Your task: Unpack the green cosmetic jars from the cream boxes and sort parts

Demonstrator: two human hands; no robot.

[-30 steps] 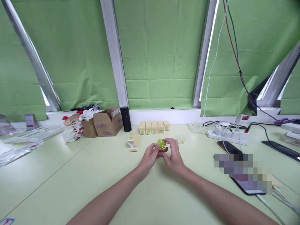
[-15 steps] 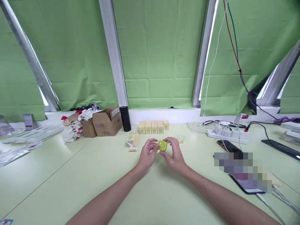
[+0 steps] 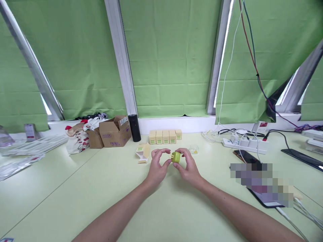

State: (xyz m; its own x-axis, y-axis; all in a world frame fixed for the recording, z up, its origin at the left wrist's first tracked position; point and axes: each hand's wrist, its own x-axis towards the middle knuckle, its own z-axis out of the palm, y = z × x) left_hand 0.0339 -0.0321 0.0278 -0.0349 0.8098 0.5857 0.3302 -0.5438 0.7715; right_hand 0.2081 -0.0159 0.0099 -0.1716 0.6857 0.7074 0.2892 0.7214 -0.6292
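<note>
A small, shiny green case [image 3: 176,157] with rounded edges is held up above the table by my right hand [image 3: 188,167], its thumb below and fingers above. From the case's left side sticks a small pale yellow loop. My left hand [image 3: 157,168] is right beside it, thumb and index finger apart around the loop, with no clear grip on it. Beyond the left hand, an opened small carton [image 3: 143,153] lies on the table with its flaps out. Behind the right hand sits a small clear plastic piece [image 3: 193,150] with something yellow in it.
Several small cream cartons [image 3: 166,137] with green labels stand in a row at the back. A black cylinder [image 3: 134,128] and a cardboard box [image 3: 114,131] stand to their left. Rightward are a power strip [image 3: 246,146], cables, phones and a tablet [image 3: 268,201].
The green case has been turned in the right hand, so its loop now points left instead of facing me. The left fingers have drawn slightly away from the case.
</note>
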